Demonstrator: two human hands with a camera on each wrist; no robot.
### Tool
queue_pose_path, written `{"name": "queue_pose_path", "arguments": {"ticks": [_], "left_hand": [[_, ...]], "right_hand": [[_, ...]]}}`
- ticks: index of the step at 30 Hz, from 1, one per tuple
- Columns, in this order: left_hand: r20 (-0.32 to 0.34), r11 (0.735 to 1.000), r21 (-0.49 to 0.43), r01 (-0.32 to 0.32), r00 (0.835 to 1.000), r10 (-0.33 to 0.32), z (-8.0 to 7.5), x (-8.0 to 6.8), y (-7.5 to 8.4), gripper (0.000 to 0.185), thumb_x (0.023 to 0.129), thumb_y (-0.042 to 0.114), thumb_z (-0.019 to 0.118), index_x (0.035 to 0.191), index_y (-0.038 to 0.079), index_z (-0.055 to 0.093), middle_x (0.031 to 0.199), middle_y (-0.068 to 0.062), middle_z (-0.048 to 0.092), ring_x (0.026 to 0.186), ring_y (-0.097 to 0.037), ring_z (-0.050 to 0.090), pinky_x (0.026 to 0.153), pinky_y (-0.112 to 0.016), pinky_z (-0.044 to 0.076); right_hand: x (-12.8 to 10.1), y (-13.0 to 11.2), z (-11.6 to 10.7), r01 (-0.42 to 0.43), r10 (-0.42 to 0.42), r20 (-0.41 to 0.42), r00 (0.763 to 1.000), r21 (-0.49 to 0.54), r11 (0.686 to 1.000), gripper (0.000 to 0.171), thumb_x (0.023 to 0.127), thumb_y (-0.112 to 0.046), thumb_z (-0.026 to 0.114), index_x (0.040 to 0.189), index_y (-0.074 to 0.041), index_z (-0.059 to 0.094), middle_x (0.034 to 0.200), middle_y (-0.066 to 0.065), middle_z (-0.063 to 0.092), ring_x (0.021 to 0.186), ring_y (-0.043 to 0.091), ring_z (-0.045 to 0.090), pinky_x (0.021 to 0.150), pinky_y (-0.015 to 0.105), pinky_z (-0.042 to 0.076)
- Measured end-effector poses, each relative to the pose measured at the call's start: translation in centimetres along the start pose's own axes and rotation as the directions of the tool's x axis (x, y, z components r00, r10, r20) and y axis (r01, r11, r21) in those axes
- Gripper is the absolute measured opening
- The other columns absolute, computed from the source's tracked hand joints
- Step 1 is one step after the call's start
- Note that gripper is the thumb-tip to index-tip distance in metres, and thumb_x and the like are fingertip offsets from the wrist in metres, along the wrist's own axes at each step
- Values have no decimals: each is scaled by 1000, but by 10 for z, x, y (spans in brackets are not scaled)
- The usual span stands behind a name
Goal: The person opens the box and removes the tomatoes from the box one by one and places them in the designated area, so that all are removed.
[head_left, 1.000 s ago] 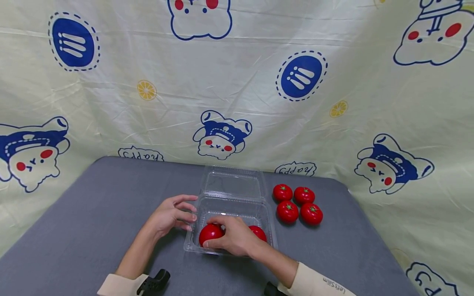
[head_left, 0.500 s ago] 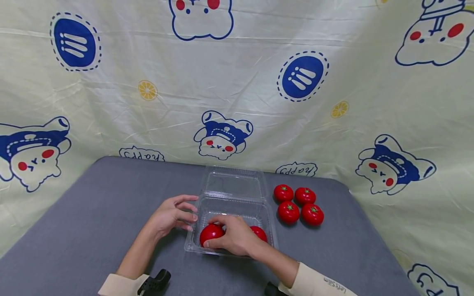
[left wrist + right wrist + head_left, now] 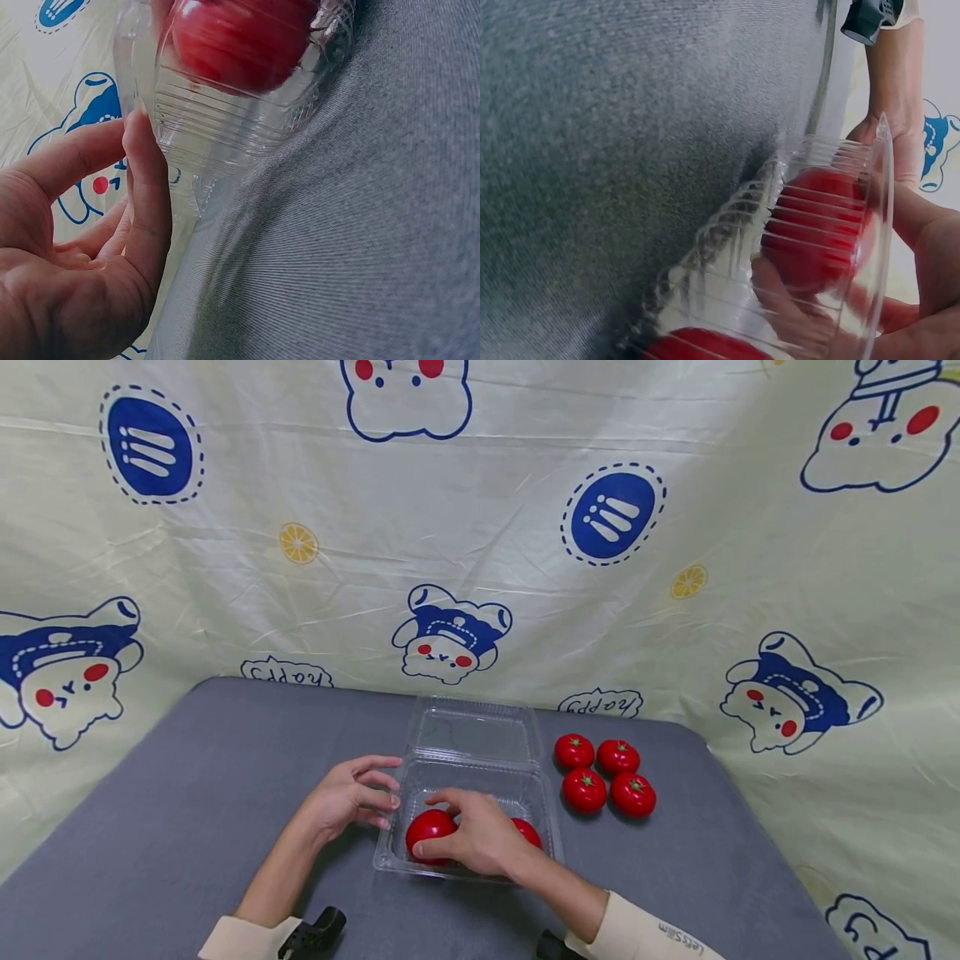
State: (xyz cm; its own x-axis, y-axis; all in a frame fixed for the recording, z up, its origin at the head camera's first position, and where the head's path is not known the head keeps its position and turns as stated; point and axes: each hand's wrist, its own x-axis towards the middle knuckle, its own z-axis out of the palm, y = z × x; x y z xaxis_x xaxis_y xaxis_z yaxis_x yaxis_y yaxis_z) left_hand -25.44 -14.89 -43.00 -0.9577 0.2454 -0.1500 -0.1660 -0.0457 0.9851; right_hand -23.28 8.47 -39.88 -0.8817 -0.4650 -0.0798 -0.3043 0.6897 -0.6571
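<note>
"Happy" print backdrop; "LetsSlim" on right sleeve

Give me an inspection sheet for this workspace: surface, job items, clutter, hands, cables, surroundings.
Surface: grey cloth-covered table.
Job's things: clear clamshell box, lid folded open behind it; two tomatoes inside, the left tomato under the right hand, the second tomato partly hidden behind that hand.
Clutter: four loose tomatoes in a square right of the box.
Grips: right hand inside the box, thumb and fingers round the left tomato; left hand at the box's left wall, fingers loosely curled, holding nothing.
Cables: nothing seen.
Surroundings: cream cartoon-print sheet draped behind and at both sides.
</note>
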Motion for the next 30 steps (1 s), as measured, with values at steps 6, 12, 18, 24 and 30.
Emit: {"name": "queue_pose_path", "arguments": {"ticks": [6, 12, 18, 24, 30], "left_hand": [[-5, 1000, 1, 6, 1000, -6, 0, -1, 1, 63, 86, -1, 72, 144, -1, 49, 106, -13, 68, 73, -18, 68, 63, -34, 63], [-11, 1000, 6, 5, 1000, -5, 0, 1, 0, 64, 85, -2, 73, 144, -1, 49, 105, -13, 68, 71, -18, 67, 63, -34, 63], [-24, 1000, 13, 9, 1000, -8, 0, 2, -2, 62, 85, -2, 72, 143, -1, 51, 106, -15, 68, 71, -19, 67, 63, -35, 63], [-20, 1000, 11, 3, 1000, -2, 1, 2, -1, 62, 85, -2, 71, 143, -1, 50, 105, -14, 68, 72, -19, 68, 63, -34, 63], [-10, 1000, 4, 3, 1000, -3, 1, 1, 0, 63, 85, -2, 71, 144, -2, 49, 104, -13, 68, 73, -19, 68, 63, -34, 63]], "right_hand": [[0, -1, -5, -2, 2, -28, 1000, 17, 1000, 65, 75, -37, 87, 132, -17, 66, 120, 3, 68, 107, 25, 59, 75, 36, 58], [-2, -1, -9, 20, -19, -58, 998, 10, 1000, 66, 72, -37, 88, 130, -18, 67, 118, 3, 65, 109, 25, 58, 73, 35, 59], [-4, -2, -12, 40, -38, -66, 997, 14, 999, 65, 70, -34, 90, 129, -19, 67, 115, 3, 62, 107, 22, 55, 72, 33, 58], [-7, -4, -14, 48, -46, -84, 995, 20, 999, 62, 68, -34, 90, 125, -19, 68, 110, 4, 57, 102, 21, 53, 71, 31, 56], [-9, -5, -17, 49, -46, -78, 996, 42, 998, 59, 68, -31, 90, 121, -19, 67, 112, 6, 57, 104, 23, 53, 72, 34, 57]]}}
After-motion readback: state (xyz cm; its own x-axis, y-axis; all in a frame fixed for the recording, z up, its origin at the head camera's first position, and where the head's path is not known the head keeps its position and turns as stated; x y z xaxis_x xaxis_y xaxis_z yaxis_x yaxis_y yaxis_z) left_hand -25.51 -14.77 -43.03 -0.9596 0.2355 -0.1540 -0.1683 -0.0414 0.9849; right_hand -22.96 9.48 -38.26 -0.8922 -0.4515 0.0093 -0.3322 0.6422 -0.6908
